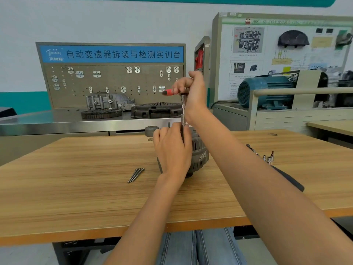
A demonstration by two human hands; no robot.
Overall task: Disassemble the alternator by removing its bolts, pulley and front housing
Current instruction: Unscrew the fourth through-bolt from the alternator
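A grey alternator (199,153) stands on the wooden table (76,188), partly hidden behind my left hand (172,148). My left hand grips its top, fingers curled beside the lower end of the tool shaft. My right hand (193,90) grips the red-handled ratchet (169,92) above the alternator. A steel extension bar (183,111) runs straight down from the ratchet into the alternator's top. Three long bolts (136,175) lie together on the table left of the alternator.
A black tool pouch (290,178) and several sockets (267,158) lie on the table to the right, partly behind my right forearm. Behind the table stands a steel bench (57,123) with a clutch cover (155,110), a flywheel and a pegboard. A blue motor (265,90) sits at right.
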